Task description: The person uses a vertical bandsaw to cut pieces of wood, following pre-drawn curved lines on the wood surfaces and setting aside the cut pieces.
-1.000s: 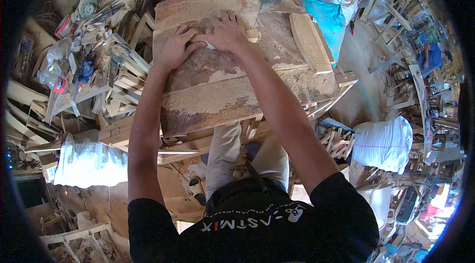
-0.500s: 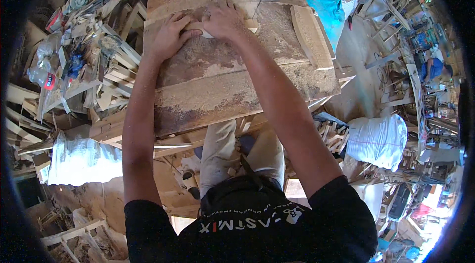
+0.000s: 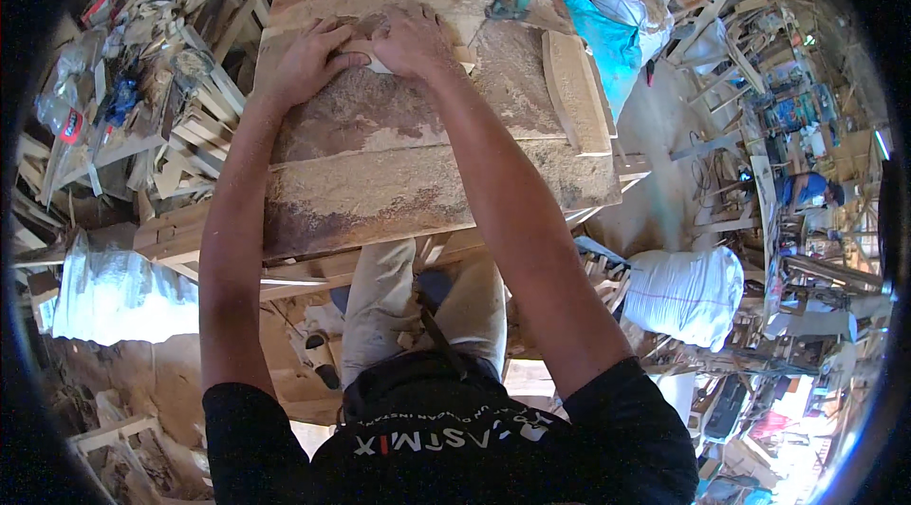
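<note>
On the sawdust-covered desk [image 3: 380,184], a small wood piece [image 3: 465,56] is held down by the left hand [image 3: 311,65] and right hand [image 3: 414,44], seemingly for steadiness (whether either is pinching cannot be told, undersides being hidden).

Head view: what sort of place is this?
Probably a woodworking shop. The wooden tabletop is coated in what looks like sawdust, a cut board with a curved edge lies on it, and wood offcuts are heaped to the left.
</note>
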